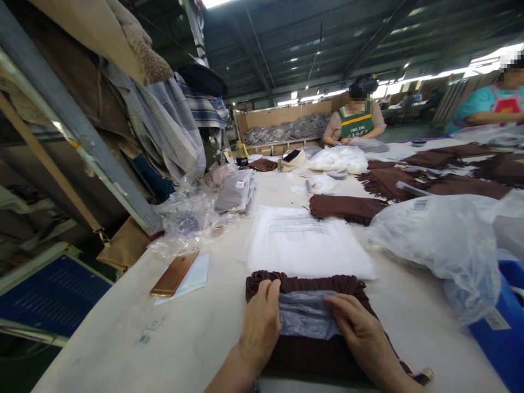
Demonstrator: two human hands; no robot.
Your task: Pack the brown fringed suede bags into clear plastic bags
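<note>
A dark brown fringed scarf (311, 357) lies folded on the table in front of me, its gathered fringe along the far edge. Across it rests a crinkled, translucent grey plastic sheet (309, 316). My left hand (261, 319) is closed at the sheet's left end, with fingertips against the brown fringe. At the opposite end, my right hand (358, 327) pinches the sheet's upper right edge between thumb and fingers. Just beyond the scarf is a stack of white plastic bags (307, 245).
Left of me, a gold phone (175, 274) lies on pale blue paper (190, 281). Behind it are clear bags (184, 215) and packed grey items (236, 191). More brown scarves (347, 207), a large plastic bag (434, 234) and a blue bin (503, 327) occupy the right. A co-worker (354, 123) works across the table.
</note>
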